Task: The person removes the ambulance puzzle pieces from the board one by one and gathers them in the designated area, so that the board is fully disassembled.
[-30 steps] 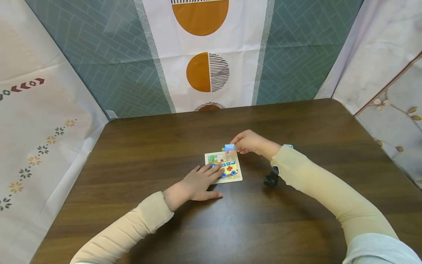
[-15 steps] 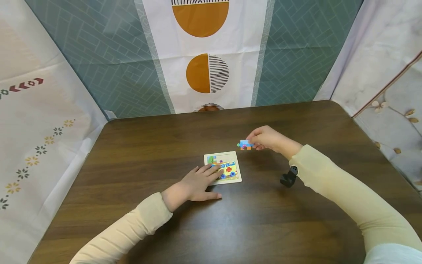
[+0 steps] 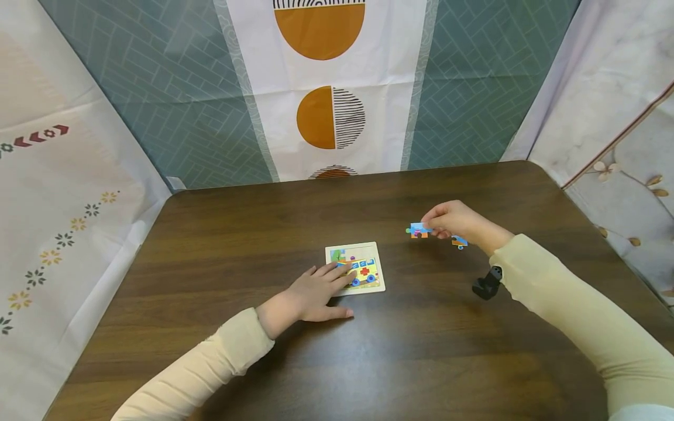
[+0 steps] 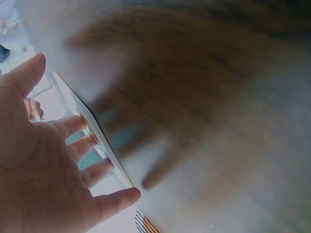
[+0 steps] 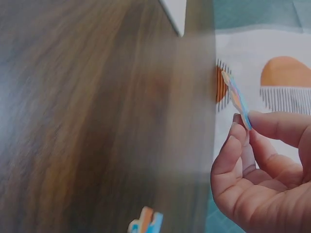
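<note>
A small square jigsaw puzzle in a pale frame (image 3: 381,266) lies on the table, its picture a yellow vehicle with blue wheels and a red cross. My left hand (image 3: 318,292) rests over the puzzle's left side with fingers spread straight, hiding part of the picture; the left wrist view shows the fingertips (image 4: 99,170) at the frame's edge. To the right of the puzzle, my right hand (image 3: 458,222) pinches a blue and orange puzzle piece (image 3: 419,230) between thumb and fingers, raised above the table (image 5: 121,97). Another puzzle piece (image 3: 459,241) lies beneath that hand, partly covered.
A brown wooden table (image 3: 253,234) with rounded far corners spreads under both hands. Patterned cloths (image 3: 337,117) hang behind it and at both sides. A black device (image 3: 487,283) is fixed at the right wrist.
My right hand has moved right, away from the puzzle, with the piece pinched in it. The other loose piece has come into view again. My left hand stays in place.
</note>
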A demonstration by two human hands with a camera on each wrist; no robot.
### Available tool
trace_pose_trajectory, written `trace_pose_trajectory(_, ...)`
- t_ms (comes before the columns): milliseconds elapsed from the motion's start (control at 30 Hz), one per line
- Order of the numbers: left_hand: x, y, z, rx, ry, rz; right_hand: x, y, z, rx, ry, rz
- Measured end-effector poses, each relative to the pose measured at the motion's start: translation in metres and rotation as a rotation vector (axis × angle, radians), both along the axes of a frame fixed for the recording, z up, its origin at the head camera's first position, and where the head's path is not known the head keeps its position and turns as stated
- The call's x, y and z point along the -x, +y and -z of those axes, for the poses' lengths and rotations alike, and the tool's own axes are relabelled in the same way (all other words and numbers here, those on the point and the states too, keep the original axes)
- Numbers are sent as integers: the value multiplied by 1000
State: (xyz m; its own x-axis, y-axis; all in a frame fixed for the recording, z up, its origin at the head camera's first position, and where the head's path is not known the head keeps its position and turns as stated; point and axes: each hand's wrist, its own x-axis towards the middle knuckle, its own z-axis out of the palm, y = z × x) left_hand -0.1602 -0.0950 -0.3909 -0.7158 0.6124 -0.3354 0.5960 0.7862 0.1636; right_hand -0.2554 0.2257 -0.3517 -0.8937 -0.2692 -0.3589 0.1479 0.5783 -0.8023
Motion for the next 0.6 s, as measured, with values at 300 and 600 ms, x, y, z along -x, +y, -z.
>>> trace_pose_trajectory(300,-1,-1,1,7,-10,-14,2,12,19,6,-3,25)
trace_pose_trajectory(600,-1,-4,2,-22,15,8,3,12,33,48,8,48)
